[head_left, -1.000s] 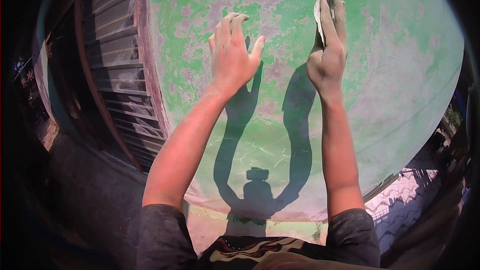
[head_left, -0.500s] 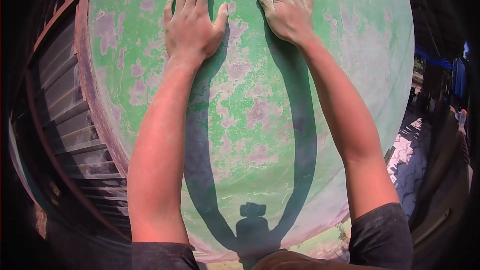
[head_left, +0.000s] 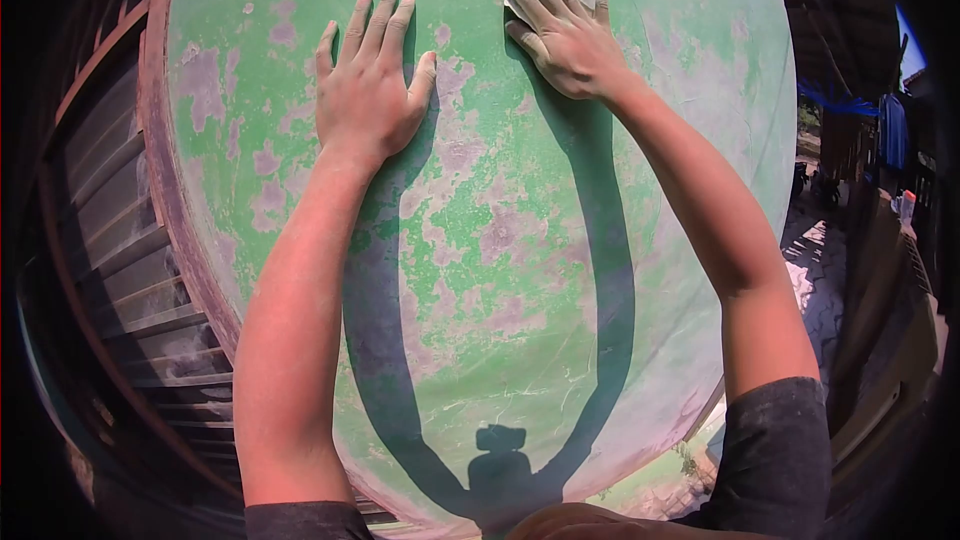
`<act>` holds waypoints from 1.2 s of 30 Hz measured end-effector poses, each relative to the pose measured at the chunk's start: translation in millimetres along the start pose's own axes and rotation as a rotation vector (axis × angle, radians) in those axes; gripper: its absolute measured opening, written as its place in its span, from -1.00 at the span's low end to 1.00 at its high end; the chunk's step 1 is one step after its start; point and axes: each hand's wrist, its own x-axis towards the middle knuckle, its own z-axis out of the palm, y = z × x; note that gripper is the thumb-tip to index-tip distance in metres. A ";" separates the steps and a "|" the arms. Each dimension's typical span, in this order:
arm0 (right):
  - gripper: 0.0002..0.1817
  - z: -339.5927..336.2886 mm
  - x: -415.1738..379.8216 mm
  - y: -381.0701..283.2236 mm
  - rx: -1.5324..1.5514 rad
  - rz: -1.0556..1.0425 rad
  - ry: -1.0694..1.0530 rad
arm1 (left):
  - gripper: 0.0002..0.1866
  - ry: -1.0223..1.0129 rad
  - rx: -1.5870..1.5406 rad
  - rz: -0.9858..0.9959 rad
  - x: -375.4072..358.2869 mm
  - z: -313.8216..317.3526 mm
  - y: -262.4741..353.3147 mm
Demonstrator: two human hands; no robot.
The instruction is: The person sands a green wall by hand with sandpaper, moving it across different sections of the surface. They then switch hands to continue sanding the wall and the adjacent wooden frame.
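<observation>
Against the wall, I'm pressing my left hand flat and empty, my right hand pinning sandpaper; even pressure should sand best.

Probably outdoors beside a house: peeling green wall, louvred window.

Both hands press flat against a green wall with patchy, worn paint. The left hand spreads its fingers wide; the right hand seems to pin a small pale sheet beneath it. A louvred window stands at left.
</observation>
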 end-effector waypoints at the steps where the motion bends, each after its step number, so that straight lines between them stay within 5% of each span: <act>1: -0.18 4.5 3.9 3.1 0.049 0.014 0.041 | -0.28 -0.005 0.004 -0.003 0.4 -0.7 1.2; 6: -0.14 28.6 31.0 7.8 0.308 0.044 0.218 | -0.29 0.005 0.000 -0.007 -0.4 -0.4 2.4; 10: -0.08 1.8 24.4 9.6 0.273 -0.069 0.014 | -0.31 -0.016 0.023 -0.014 -1.3 -2.3 4.1; 15: -0.05 3.3 66.1 11.5 0.244 0.256 0.017 | -0.32 -0.006 0.017 -0.022 1.2 -3.8 3.4; 17: -0.02 2.1 14.2 -26.5 0.257 -0.075 0.055 | -0.32 -0.004 0.001 -0.018 -3.6 -3.2 5.5; 20: -0.07 2.5 13.2 7.8 0.272 -0.087 0.022 | -0.32 0.025 0.002 -0.009 -3.1 -0.3 4.0; 22: -0.14 8.5 37.2 29.5 0.300 0.316 0.117 | -0.33 0.028 -0.004 -0.021 -3.0 -0.4 5.1; 25: -0.17 17.3 41.8 0.0 0.391 0.434 0.176 | -0.34 0.024 0.003 -0.022 -2.8 -1.5 5.6; 27: -0.30 13.3 11.6 -39.8 0.423 0.187 0.240 | -0.34 0.021 0.008 -0.021 -4.2 -2.7 5.0; 30: -0.32 2.5 5.3 -22.9 0.483 0.114 0.172 | -0.35 0.034 0.017 -0.003 -3.1 -1.2 5.8; 32: -0.34 19.0 26.5 6.3 0.296 0.443 0.328 | -0.36 0.032 0.017 -0.018 -3.3 -1.6 5.3; 36: -0.38 33.0 34.9 -8.0 0.233 0.690 0.426 | -0.37 0.029 0.006 -0.023 -2.9 -2.7 4.7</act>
